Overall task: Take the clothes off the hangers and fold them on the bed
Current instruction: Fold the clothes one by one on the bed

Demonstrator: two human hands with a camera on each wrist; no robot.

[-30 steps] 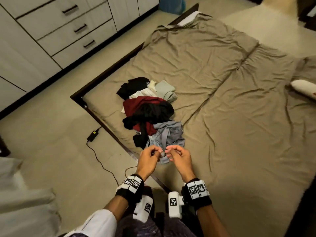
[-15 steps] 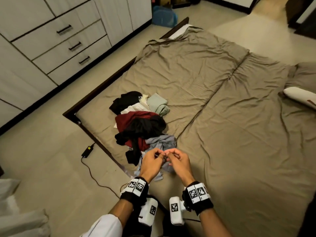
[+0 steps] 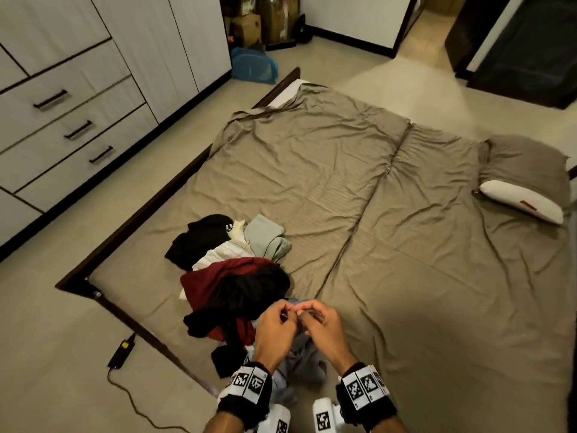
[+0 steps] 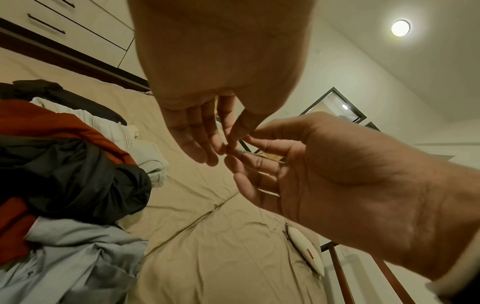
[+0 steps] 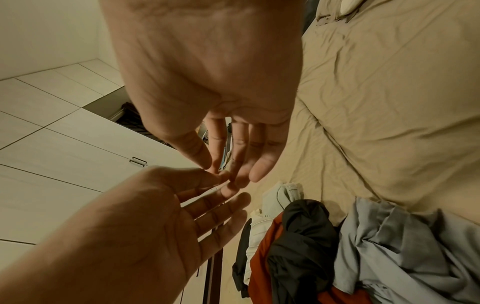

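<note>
Bedroom, tiled floor; low bed in a wrinkled tan sheet fills most of the head view.

Nearest: both hands raised over the bed's near edge, fingertips meeting. Left hand and right hand each pinch thumb to forefinger at the same spot; remaining fingers loosely extended in the wrist views. Whether something small sits between the tips, cannot tell. Neither hand touches the clothes.

Directly below the hands: grey garment, crumpled, at the near edge. Just beyond, toward the near-left corner, the clothes pile: black over maroon, then white, black and pale green pieces, all unfolded, overlapping.

Farther: white pillow at the right edge. Left, across the floor, wardrobe drawers.
</note>
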